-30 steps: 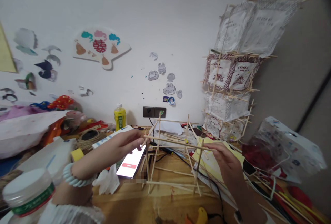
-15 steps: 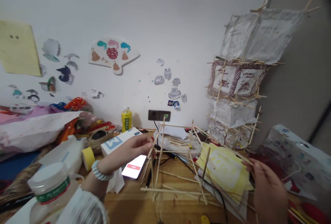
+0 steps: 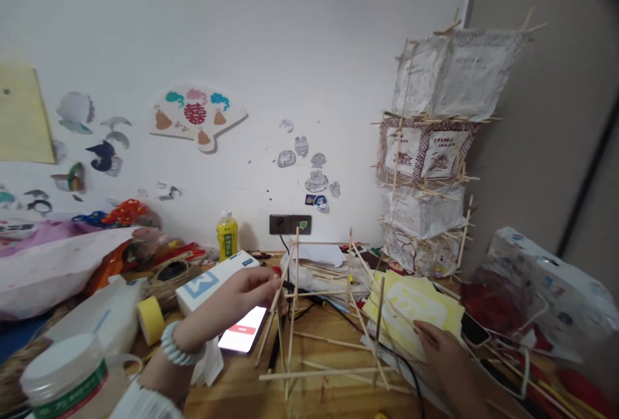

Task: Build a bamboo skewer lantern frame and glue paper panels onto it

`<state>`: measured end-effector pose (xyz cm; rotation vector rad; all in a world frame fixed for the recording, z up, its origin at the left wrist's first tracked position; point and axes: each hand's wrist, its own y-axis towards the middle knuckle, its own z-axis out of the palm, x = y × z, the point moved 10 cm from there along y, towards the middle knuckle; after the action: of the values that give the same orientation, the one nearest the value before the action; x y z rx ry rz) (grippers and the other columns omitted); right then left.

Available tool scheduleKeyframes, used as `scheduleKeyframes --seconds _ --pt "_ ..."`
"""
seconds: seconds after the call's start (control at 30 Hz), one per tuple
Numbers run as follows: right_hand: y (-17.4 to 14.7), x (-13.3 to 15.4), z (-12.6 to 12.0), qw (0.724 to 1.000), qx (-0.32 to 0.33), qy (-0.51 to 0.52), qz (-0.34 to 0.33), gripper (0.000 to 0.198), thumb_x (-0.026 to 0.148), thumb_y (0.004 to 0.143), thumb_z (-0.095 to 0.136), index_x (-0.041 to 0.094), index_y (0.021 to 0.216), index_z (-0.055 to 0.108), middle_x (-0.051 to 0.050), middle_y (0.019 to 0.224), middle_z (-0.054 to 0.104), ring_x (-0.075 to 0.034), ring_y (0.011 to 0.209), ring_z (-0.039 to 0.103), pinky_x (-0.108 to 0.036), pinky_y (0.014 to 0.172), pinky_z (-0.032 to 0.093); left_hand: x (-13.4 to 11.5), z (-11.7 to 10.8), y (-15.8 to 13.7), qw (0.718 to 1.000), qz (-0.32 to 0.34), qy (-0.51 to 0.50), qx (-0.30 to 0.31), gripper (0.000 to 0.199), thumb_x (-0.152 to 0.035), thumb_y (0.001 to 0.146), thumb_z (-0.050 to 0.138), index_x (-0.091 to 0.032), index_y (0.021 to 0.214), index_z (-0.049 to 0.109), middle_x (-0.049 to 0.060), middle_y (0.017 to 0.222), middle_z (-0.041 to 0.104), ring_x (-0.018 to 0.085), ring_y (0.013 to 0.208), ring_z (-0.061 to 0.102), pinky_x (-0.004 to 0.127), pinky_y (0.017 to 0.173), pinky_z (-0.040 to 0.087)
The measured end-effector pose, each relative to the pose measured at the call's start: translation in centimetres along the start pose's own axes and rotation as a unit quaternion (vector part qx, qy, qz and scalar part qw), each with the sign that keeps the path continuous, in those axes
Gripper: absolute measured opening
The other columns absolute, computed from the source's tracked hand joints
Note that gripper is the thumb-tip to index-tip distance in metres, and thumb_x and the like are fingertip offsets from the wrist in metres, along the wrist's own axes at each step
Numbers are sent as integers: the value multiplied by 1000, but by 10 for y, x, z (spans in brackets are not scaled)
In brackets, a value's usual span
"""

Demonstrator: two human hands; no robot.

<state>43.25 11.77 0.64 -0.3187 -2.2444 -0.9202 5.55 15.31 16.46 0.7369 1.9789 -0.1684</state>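
Note:
A frame of thin wooden sticks point(image 3: 329, 377) stands on the wooden table in front of me. My left hand point(image 3: 258, 287) is closed at the frame's upper left corner, its fingers pinching a slanted stick point(image 3: 286, 271) there. To the right, my right hand point(image 3: 442, 354) is closed over the yellow paper, its fingertips at the lower end of a thin wooden stick point(image 3: 374, 275) that slopes down from the frame's right upright. Part of that stick blends into the paper, so its end is hard to make out.
A lit phone point(image 3: 243, 329) and a white box point(image 3: 217, 277) lie left of the frame. Farther left are yellow tape point(image 3: 151, 321) and a lidded plastic jar point(image 3: 65, 374). A tall paper-covered stick tower point(image 3: 425, 148) stands behind yellow paper point(image 3: 435, 306). A black cable point(image 3: 411, 374) crosses the table.
My right hand has moved left and down, closer to the frame, and the stick at its fingers slopes more steeply. The left hand keeps its hold. The whole view has shifted a little.

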Motion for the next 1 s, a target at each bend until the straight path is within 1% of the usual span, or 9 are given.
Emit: scheduleKeyframes --seconds 0.13,0.2,0.27,0.33,0.43,0.53,0.7,0.87,1.0 --pt "-5 41 -42 991 -111 -9 -73 37 45 78 44 17 83 68 -13 86 72 -30 81 66 -45 74 51 -4 -1 0 999 2 45 -21 39 -53 83 44 -19 64 49 1 67 62 13 61 54 27 61 44" --pt "-16 83 -71 975 -177 -8 -138 30 42 83 45 18 85 64 -12 85 70 -27 78 65 -43 74 50 -8 -3 -1 995 20 95 -34 39 -51 84 42 -19 63 48 0 65 60 12 60 52 26 59 41" --pt "-30 133 -88 957 -194 10 -216 19 34 86 46 21 88 61 -8 78 69 -23 74 64 -36 71 50 -11 -4 -1 987 35 154 -45 40 -49 86 39 -19 62 49 0 62 56 12 60 49 26 57 39" --pt "-45 186 -87 941 -159 38 -295 12 26 87 47 24 90 58 -3 74 67 -19 68 64 -30 66 49 -11 -5 -2 981 37 185 -49 41 -48 87 37 -19 62 49 -1 62 53 12 59 47 26 57 37" --pt "-66 260 -63 909 -76 74 -403 14 23 86 48 24 97 57 -3 77 68 -18 68 64 -27 62 49 -9 -3 -1 983 23 177 -51 39 -48 87 38 -18 63 49 -2 62 52 12 59 46 26 56 37" --pt "-67 306 -22 906 42 73 -415 29 32 86 53 21 112 52 -6 89 69 -21 77 65 -31 64 50 -9 -7 0 987 3 127 -100 36 -48 84 41 -18 65 50 -2 61 50 12 59 47 25 56 38" --pt "-62 341 5 903 74 105 -410 34 39 87 51 16 113 53 -6 87 68 -22 75 64 -34 64 50 -9 -2 1 990 -30 45 -129 32 -47 77 48 -18 63 52 -3 60 51 12 58 47 24 54 37" --pt "-68 350 3 880 -18 100 -464 21 24 94 39 14 95 57 -6 73 65 -19 64 62 -29 55 48 -7 8 3 992 -49 -1 -115 34 -49 69 52 -19 56 45 -5 56 41 10 56 37 23 51 31" --pt "-77 349 3 859 -97 62 -500 20 7 91 37 13 86 56 -6 67 61 -18 62 59 -28 55 49 -8 9 5 990 -44 -7 -135 37 -53 70 50 -20 58 40 -6 57 36 10 55 33 22 49 30"
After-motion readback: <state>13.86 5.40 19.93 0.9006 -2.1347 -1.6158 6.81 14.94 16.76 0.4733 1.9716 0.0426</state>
